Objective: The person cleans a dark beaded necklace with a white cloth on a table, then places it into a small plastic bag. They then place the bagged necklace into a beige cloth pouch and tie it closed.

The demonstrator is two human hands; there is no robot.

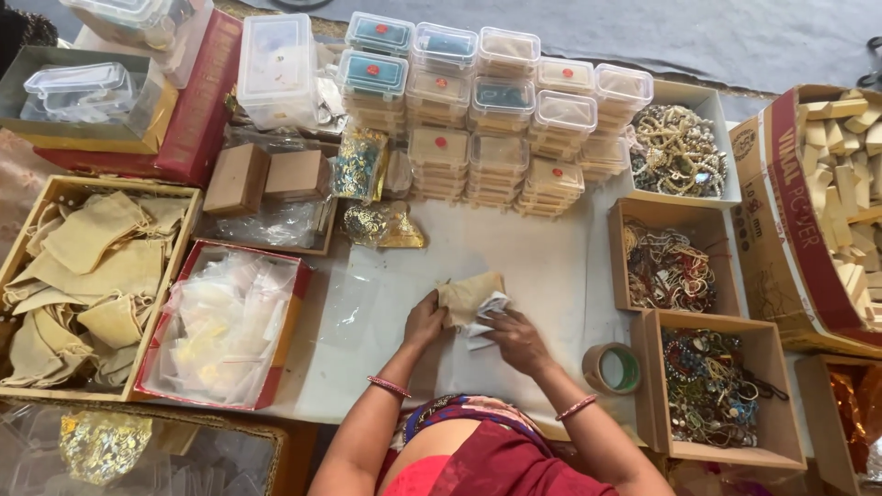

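My left hand [424, 321] grips the near edge of a small beige cloth pouch [469, 294] that lies on the white table cover [533, 257]. My right hand [516, 338] holds a small clear plastic packet [487, 317] against the pouch's mouth. Both hands meet at the middle of the table, just in front of me. Each wrist wears a bangle.
Stacks of small lidded plastic boxes [496, 110] stand at the back. Cardboard boxes of beaded jewellery [669, 266] line the right, with a tape roll [611, 367] beside them. On the left are a box of beige pouches [92, 276] and a red tray of clear bags [225, 321].
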